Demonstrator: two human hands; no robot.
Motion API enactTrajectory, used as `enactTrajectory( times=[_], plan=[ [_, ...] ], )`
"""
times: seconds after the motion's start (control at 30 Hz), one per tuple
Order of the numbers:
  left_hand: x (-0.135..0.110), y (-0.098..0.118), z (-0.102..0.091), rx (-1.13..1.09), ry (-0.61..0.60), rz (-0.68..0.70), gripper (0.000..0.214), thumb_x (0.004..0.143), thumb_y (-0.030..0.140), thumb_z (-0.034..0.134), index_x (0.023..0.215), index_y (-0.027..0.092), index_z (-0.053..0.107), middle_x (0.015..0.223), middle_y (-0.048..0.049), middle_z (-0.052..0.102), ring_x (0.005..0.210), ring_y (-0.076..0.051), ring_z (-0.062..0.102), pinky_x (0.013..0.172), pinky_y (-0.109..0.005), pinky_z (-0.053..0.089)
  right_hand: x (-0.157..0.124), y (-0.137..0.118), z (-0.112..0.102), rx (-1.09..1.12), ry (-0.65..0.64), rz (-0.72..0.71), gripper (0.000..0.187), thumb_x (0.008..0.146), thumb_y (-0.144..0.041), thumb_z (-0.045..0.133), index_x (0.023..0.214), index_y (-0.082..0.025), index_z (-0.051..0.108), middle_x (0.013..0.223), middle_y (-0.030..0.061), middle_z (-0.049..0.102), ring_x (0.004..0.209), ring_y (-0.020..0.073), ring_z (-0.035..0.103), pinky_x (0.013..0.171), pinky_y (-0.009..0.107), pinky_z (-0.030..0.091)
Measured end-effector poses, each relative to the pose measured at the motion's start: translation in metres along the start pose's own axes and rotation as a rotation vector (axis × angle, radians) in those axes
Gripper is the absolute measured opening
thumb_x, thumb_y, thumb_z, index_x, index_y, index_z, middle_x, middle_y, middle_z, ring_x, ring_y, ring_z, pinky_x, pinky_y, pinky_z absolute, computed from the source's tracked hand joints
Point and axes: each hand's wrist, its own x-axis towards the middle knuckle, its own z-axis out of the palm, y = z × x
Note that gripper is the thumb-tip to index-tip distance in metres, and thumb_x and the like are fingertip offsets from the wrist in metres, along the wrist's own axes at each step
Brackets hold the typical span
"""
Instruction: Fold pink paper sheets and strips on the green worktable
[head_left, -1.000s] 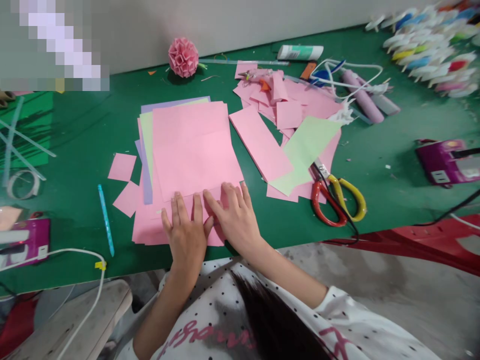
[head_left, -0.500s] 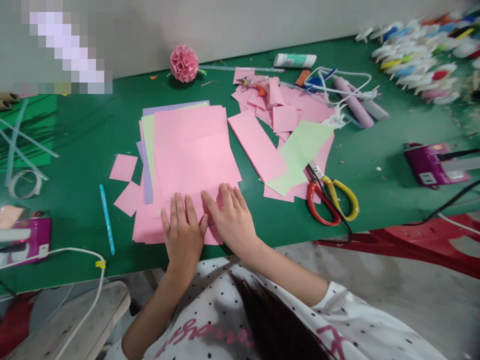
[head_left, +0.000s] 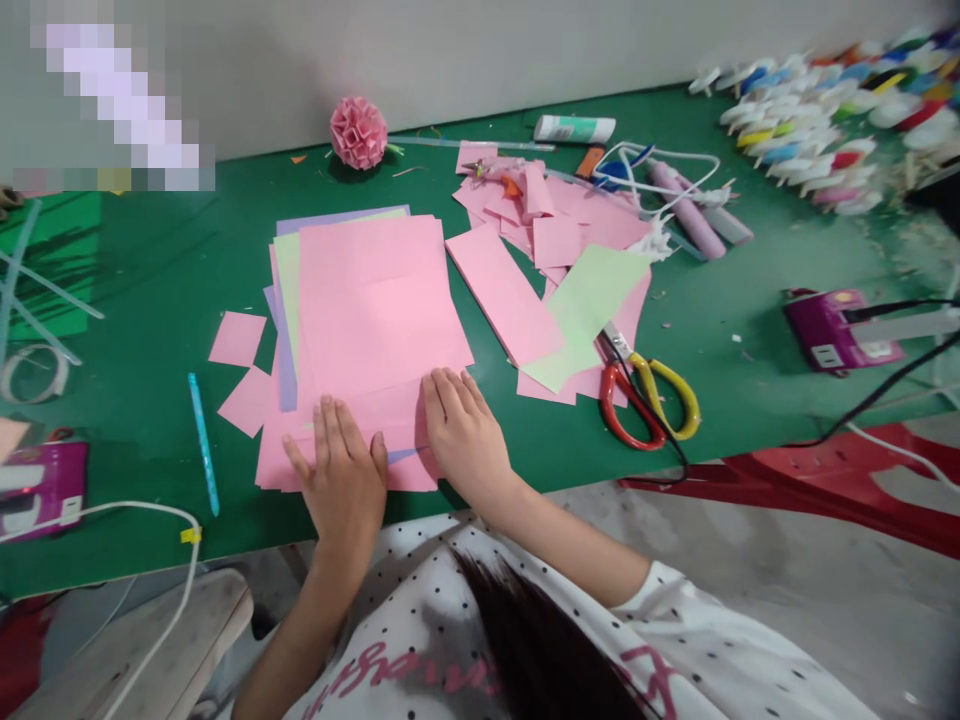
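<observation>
A stack of pink paper (head_left: 367, 310) lies on the green table, with a light green sheet (head_left: 286, 290) and a purple sheet (head_left: 288, 375) showing along its left side. The top pink sheet has a flap along its near edge. My left hand (head_left: 341, 480) lies flat on the near left part of this edge, fingers spread. On the near right part rests my right hand (head_left: 466, 430), its fingers stretched out flat and close together. Both hands press on the paper without gripping it. Two small pink squares (head_left: 238, 339) sit left of the stack.
A blue pen (head_left: 202, 445) lies at the left. To the right are pink paper scraps (head_left: 556, 240), a light green piece (head_left: 600, 300) and scissors (head_left: 651, 400). A pink paper ball (head_left: 358, 133) stands by the wall. Purple power boxes (head_left: 840, 330) sit toward the sides.
My hands have moved apart along the paper's near edge: the left one slid left, the right one sits nearer the right corner. The whole view has shifted slightly.
</observation>
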Motion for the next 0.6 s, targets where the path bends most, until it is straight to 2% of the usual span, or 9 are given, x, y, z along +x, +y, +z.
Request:
enactTrajectory(
  times=[0.13, 0.27, 0.33, 0.37, 0.43, 0.5, 0.6],
  plan=[
    [0.000, -0.005, -0.004, 0.008, 0.005, -0.020, 0.066, 0.106, 0.043, 0.043, 0.156, 0.001, 0.038, 0.155, -0.0323, 0.047, 0.148, -0.043, 0.045, 0.122, -0.073, 0.019, -0.001, 0.003, 0.000, 0.037, -0.017, -0.004, 0.040, 0.099, -0.004, 0.041, 0.132, 0.003, 0.064, 0.131, 0.0249, 0.070, 0.125, 0.0309, 0.066, 0.116, 0.048, 0.049],
    [0.004, -0.013, -0.005, 0.015, -0.001, -0.013, 0.062, 0.104, 0.046, 0.048, 0.153, 0.007, 0.048, 0.151, -0.0268, 0.055, 0.146, -0.042, 0.049, 0.124, -0.069, 0.022, 0.001, 0.003, -0.004, 0.011, -0.042, -0.003, 0.040, 0.099, -0.004, 0.043, 0.133, 0.002, 0.062, 0.131, 0.0259, 0.068, 0.126, 0.0321, 0.062, 0.116, 0.050, 0.046],
    [0.005, -0.017, -0.003, 0.012, 0.010, 0.008, 0.058, 0.104, 0.045, 0.051, 0.152, 0.012, 0.051, 0.151, -0.0250, 0.057, 0.145, -0.041, 0.051, 0.123, -0.068, 0.026, 0.007, -0.003, -0.007, 0.022, -0.081, 0.021, 0.042, 0.099, -0.007, 0.045, 0.138, -0.007, 0.061, 0.129, 0.0233, 0.067, 0.124, 0.0322, 0.060, 0.114, 0.055, 0.045],
    [0.005, -0.018, -0.001, 0.011, 0.017, 0.015, 0.055, 0.103, 0.044, 0.052, 0.151, 0.016, 0.053, 0.151, -0.0239, 0.057, 0.145, -0.040, 0.051, 0.122, -0.068, 0.028, 0.010, -0.007, -0.008, 0.048, -0.098, 0.016, 0.043, 0.100, -0.010, 0.047, 0.141, -0.015, 0.060, 0.129, 0.0204, 0.066, 0.123, 0.0320, 0.058, 0.112, 0.057, 0.045],
    [0.003, -0.021, 0.003, 0.014, 0.023, 0.021, 0.048, 0.102, 0.039, 0.055, 0.147, 0.023, 0.058, 0.154, -0.0216, 0.055, 0.147, -0.041, 0.048, 0.121, -0.069, 0.029, 0.019, -0.018, -0.007, 0.128, -0.104, -0.052, 0.041, 0.102, -0.017, 0.050, 0.142, -0.023, 0.060, 0.128, 0.0162, 0.066, 0.118, 0.0303, 0.057, 0.106, 0.053, 0.047],
    [0.000, -0.021, 0.005, 0.025, 0.022, 0.036, 0.044, 0.102, 0.030, 0.054, 0.145, 0.024, 0.060, 0.156, -0.0219, 0.052, 0.148, -0.041, 0.046, 0.121, -0.069, 0.030, 0.025, -0.027, -0.003, 0.203, -0.097, -0.141, 0.037, 0.104, -0.020, 0.049, 0.137, -0.018, 0.063, 0.120, 0.0148, 0.067, 0.110, 0.0268, 0.056, 0.098, 0.045, 0.048],
    [-0.004, -0.020, 0.006, 0.031, 0.021, 0.049, 0.048, 0.101, 0.023, 0.054, 0.149, 0.023, 0.056, 0.157, -0.0241, 0.050, 0.150, -0.041, 0.044, 0.122, -0.069, 0.028, 0.029, -0.033, 0.004, 0.243, -0.097, -0.157, 0.030, 0.103, -0.020, 0.049, 0.123, -0.012, 0.070, 0.110, 0.0140, 0.069, 0.101, 0.0254, 0.054, 0.087, 0.041, 0.047]
  ],
)
